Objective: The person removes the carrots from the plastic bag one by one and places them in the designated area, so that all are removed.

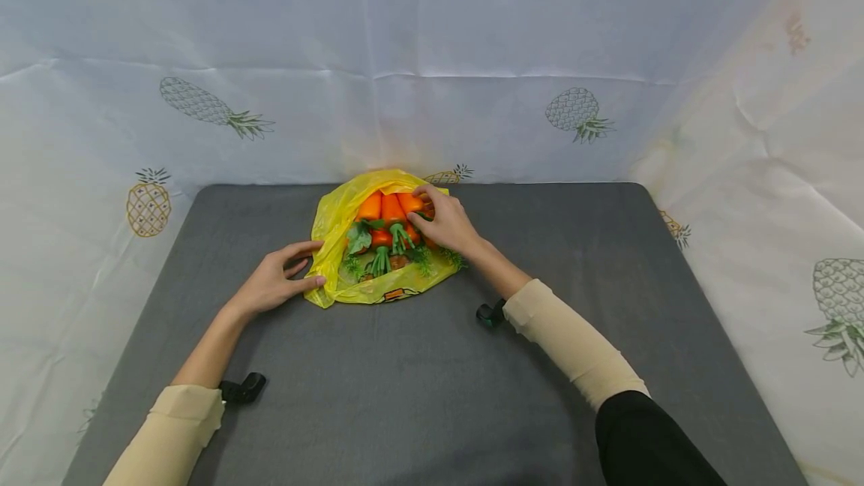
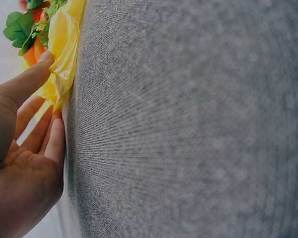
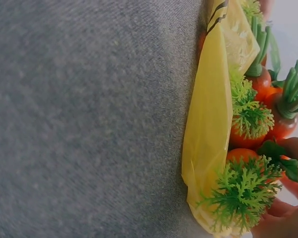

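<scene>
A yellow plastic bag [image 1: 329, 220] lies at the table's far edge with its mouth spread wide. Inside are several orange carrots [image 1: 393, 208] with green stalks and feathery leaves [image 3: 243, 193]. At the bag's left edge my left hand [image 1: 273, 282] rests with fingers and thumb extended; its thumb touches the plastic in the left wrist view. My right hand [image 1: 451, 227] reaches into the bag from the right. Its thumb and fingers bend round a carrot with a dark green leaf [image 3: 278, 156]; the hand partly hides that carrot.
The dark grey table [image 1: 378, 381] extends in front of the bag and to both sides. Behind it hangs a pale cloth [image 1: 405, 126] printed with pineapples. A black wrist camera [image 1: 244, 388] sits on the left wrist, another black camera [image 1: 490, 314] on the right.
</scene>
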{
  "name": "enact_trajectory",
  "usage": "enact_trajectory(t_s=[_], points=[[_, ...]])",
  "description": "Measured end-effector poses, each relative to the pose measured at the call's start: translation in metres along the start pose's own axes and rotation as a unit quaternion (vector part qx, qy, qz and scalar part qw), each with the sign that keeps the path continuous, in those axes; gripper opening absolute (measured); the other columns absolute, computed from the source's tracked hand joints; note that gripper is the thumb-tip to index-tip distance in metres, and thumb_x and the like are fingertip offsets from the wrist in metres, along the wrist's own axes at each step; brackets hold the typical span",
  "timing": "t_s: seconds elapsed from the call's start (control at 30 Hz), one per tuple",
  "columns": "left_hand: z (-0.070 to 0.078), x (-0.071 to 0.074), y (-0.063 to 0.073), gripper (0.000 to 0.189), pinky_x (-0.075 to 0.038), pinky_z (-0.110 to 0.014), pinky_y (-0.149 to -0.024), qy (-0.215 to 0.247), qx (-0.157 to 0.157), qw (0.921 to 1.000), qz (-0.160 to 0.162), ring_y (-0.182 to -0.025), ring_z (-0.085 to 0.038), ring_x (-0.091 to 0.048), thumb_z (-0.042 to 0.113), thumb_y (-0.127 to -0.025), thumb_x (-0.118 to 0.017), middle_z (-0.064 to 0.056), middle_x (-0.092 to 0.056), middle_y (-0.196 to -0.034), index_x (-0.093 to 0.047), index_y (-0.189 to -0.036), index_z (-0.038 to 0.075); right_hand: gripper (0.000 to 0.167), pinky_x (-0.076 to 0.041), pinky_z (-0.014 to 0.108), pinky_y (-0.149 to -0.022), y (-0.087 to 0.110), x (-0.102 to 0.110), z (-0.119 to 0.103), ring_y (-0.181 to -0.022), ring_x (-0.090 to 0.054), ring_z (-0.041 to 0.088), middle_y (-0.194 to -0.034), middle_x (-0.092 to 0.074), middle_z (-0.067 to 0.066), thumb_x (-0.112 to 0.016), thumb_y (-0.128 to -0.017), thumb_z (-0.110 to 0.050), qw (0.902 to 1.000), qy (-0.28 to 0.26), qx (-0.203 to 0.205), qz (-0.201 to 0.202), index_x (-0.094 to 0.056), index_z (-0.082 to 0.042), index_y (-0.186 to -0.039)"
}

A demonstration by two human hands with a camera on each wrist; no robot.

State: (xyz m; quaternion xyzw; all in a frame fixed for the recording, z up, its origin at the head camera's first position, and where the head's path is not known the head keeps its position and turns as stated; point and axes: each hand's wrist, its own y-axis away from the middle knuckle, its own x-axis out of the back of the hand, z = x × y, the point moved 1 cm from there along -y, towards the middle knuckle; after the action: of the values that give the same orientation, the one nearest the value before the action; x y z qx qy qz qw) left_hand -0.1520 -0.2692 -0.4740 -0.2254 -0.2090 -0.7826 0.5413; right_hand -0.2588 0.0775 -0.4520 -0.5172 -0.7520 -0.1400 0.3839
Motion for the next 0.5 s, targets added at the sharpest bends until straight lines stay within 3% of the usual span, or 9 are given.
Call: enact_trajectory(t_s=[0.27, 0.33, 0.43, 0.5], points=[[-0.0005, -0.0001, 0.0003, 0.074, -0.042, -0.05, -0.128, 0.003, -0.002, 1.0, -0.001, -0.157, -0.047, -0.042, 0.016, -0.1, -0.081, -0.026, -0.046, -0.167, -0.046, -0.163, 0.0, 0.041, -0.068, 0.047, -0.092, 0.0008, -0.002, 0.0001, -0.104, -0.077, 0.031, -0.122, -0.079, 0.016, -0.075, -0.104, -0.027, 0.9997, 0.008, 0.0, 0.024, -0.065, -0.009, -0.139], [-0.0004, 0.0, 0.0003, 0.074, -0.042, -0.05, -0.128, 0.002, -0.001, 1.0, 0.0, -0.158, -0.047, -0.042, 0.016, -0.1, -0.082, -0.026, -0.046, -0.167, -0.046, -0.163, 0.0, 0.041, -0.066, 0.04, -0.081, 0.0009, -0.0022, -0.0004, -0.089, -0.074, 0.028, -0.113, -0.079, 0.015, -0.075, -0.104, -0.028, 0.9996, 0.01, -0.003, 0.027, -0.066, -0.009, -0.139], [-0.0006, 0.0001, 0.0001, 0.074, -0.042, -0.05, -0.128, 0.001, -0.001, 1.0, 0.0, -0.158, -0.047, -0.042, 0.017, -0.1, -0.082, -0.026, -0.047, -0.167, -0.046, -0.162, 0.0, 0.042, -0.053, 0.031, -0.062, 0.0007, -0.0028, -0.0008, -0.065, -0.06, 0.023, -0.096, -0.076, 0.014, -0.075, -0.104, -0.029, 0.9994, 0.015, -0.006, 0.032, -0.066, -0.009, -0.139], [-0.001, -0.0001, -0.0001, 0.074, -0.042, -0.049, -0.127, 0.0, -0.002, 1.0, 0.001, -0.157, -0.046, -0.043, 0.017, -0.099, -0.082, -0.026, -0.047, -0.167, -0.046, -0.162, 0.0, 0.041, -0.043, 0.029, -0.058, 0.0004, -0.0032, -0.0011, -0.059, -0.051, 0.021, -0.088, -0.072, 0.014, -0.075, -0.104, -0.029, 0.9991, 0.02, -0.007, 0.036, -0.066, -0.009, -0.139]])
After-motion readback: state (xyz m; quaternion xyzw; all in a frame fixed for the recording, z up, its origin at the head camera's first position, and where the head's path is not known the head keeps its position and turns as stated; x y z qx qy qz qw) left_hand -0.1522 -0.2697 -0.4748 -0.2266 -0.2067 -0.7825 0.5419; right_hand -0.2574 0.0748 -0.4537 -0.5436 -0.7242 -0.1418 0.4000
